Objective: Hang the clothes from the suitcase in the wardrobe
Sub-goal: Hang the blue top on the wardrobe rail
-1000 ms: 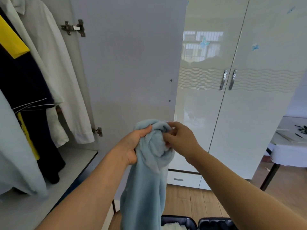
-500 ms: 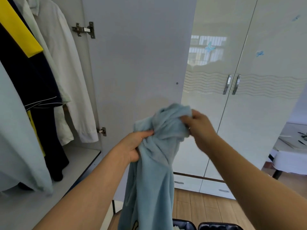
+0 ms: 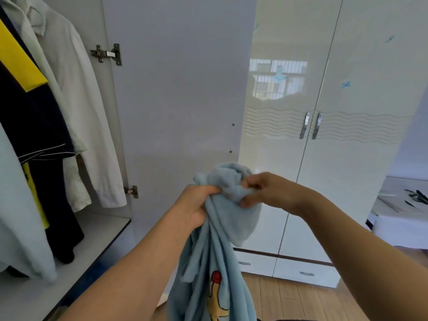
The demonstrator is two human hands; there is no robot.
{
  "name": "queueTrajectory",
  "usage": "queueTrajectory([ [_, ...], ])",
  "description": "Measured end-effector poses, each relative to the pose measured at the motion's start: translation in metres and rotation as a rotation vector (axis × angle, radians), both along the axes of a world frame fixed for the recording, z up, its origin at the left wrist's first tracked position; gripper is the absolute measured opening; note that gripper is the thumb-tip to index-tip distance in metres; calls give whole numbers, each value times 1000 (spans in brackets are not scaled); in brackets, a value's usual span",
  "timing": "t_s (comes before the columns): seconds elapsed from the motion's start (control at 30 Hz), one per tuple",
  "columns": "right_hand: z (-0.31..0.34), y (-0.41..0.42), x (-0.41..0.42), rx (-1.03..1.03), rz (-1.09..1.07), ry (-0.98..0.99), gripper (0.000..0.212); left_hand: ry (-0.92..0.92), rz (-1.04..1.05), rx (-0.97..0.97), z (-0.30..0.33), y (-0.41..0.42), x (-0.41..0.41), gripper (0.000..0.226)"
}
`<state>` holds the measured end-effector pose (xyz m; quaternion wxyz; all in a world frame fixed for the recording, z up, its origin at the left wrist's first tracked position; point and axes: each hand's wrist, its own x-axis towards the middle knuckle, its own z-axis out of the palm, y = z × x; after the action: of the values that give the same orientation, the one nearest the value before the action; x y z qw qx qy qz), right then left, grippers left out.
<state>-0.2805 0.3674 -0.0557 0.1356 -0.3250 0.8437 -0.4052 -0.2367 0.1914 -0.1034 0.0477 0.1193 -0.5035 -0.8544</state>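
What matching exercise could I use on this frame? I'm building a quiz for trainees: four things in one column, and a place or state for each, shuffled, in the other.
Things:
1. light blue garment
2. white shirt
3. wardrobe door
4. paired metal handles

Places or states:
A. swung open, hinges showing
B. hanging inside the wardrobe
C. on the shut glossy doors
D. bunched at its top, gripped by the left hand and the right hand

Pairs: 1-D, 2-B, 3-A, 4-C

Blue garment [image 3: 215,262] cut off below (embroidery partly), desk items [image 3: 415,196] indistinct
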Motion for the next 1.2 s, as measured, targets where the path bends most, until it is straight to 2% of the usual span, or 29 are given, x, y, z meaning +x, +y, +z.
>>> queueTrajectory([
  [0.1, -6, 13, 1, 39, -31, -239, 33, 31, 118, 11, -2, -6, -4, 20],
  [0.13, -8, 11, 2, 52, -93, -223, 35, 51, 118, 17, -2, -3, -4, 21],
  [0.2, -15, 3, 2, 160, -208, -40, 33, 89, 96, 39, 0, 7, -6, 25],
  [0.27, -20, -3, 3, 264, -209, 116, 42, 105, 76, 56, 3, 17, -7, 29],
  [0.33, -27, -3, 2, 174, -161, 58, 55, 102, 80, 51, 2, 21, -8, 31],
  [0.4, -32, -1, 1, -36, -142, -31, 60, 83, 57, 42, 2, 21, -5, 28],
  [0.47, -37, -1, 0, -116, -215, 43, 52, 49, -24, -32, 1, 22, -2, 22],
  [0.57, -37, -5, 1, -114, -378, 307, 22, -85, -165, -269, -7, 31, 4, 55],
  [0.6, -35, -7, 1, -145, -367, 346, 17, -114, -184, -284, -10, 35, 4, 61],
  [0.67, -33, -7, 2, -153, -296, 389, 19, -132, -118, -212, -14, 41, 2, 50],
  [0.77, -35, 3, -2, -134, -296, 310, 23, -152, 54, -129, -16, 30, -10, 19],
  [0.87, -39, 12, -5, 13, -268, 82, 45, -168, 90, -13, -16, 19, -13, 25],
  [0.93, -44, 10, -5, 127, -204, 21, 57, -154, 51, 65, -12, 22, -10, 34],
  [1.07, -41, 7, -5, 170, -67, 71, 40, -139, -29, 175, -10, 24, -6, 31],
  [1.2, -38, 11, -9, -37, -138, 33, 9, -121, -122, 155, -12, 14, -7, 29],
])
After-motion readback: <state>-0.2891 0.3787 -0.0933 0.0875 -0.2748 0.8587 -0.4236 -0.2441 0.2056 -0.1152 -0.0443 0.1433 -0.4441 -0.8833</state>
